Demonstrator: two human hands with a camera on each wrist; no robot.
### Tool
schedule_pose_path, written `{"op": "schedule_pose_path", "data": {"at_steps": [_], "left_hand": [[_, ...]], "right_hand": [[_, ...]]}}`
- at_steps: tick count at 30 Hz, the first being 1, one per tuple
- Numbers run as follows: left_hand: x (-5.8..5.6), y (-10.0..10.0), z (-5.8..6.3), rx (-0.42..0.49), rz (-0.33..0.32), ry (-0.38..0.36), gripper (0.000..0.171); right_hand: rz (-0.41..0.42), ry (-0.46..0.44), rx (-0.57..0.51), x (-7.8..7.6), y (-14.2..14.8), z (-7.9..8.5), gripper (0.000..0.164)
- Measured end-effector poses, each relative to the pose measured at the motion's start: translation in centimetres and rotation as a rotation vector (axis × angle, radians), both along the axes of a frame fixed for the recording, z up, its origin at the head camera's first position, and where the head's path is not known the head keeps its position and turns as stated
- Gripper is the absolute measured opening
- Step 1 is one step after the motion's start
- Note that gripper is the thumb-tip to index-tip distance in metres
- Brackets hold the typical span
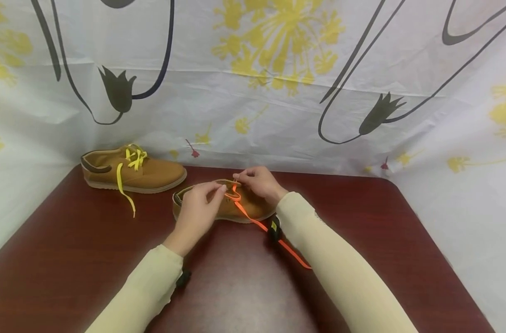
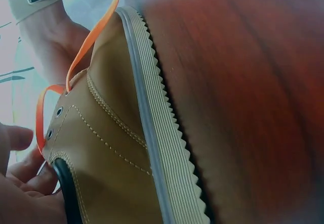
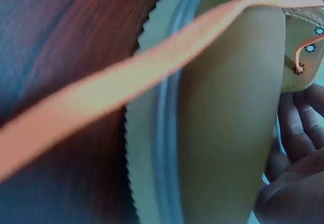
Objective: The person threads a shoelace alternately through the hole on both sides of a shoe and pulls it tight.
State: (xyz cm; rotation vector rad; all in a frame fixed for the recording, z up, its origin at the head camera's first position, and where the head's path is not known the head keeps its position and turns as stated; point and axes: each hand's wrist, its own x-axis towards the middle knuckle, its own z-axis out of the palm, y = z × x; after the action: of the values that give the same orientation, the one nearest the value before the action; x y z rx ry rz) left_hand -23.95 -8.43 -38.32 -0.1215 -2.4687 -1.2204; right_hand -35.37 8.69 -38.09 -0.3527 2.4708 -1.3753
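Orange lace runs through eyelets of the nearer tan shoe on the dark red table. At its far side the right hand pinches the lace; whether the left hand, fingers bent beside the loop, grips it, I cannot tell.

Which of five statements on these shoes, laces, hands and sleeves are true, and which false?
1. The yellow lace has a loose end on the table. True.
2. Both hands are at the yellow-laced shoe. False: the left hand and right hand are at the orange-laced shoe.
3. The orange lace passes through an eyelet. True.
4. The shoes point opposite ways. False: in the head view, both toes point right.
5. Both sleeves are dark blue. False: the sleeves are pale.
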Motion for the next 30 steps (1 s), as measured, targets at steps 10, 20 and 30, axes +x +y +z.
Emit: {"op": "schedule_pose_path", "data": {"at_steps": [10, 20, 30], "left_hand": [[1.3, -0.9, -0.8, 0.101, -0.036, 0.111, 0.028], [1.9, -0.5, -0.1, -0.098, 0.100, -0.038, 0.030], [1.5, -0.6, 0.6, -0.272, 0.127, -0.076, 0.032]], "right_hand": [[0.047, 0.056, 0.051, -0.1, 0.0, 1.1, 0.027], [0.037, 0.073, 0.038, -0.1, 0.0, 1.8, 0.030], [-0.009, 0.012, -0.137, -0.7, -0.1, 3.5, 0.027]]}}
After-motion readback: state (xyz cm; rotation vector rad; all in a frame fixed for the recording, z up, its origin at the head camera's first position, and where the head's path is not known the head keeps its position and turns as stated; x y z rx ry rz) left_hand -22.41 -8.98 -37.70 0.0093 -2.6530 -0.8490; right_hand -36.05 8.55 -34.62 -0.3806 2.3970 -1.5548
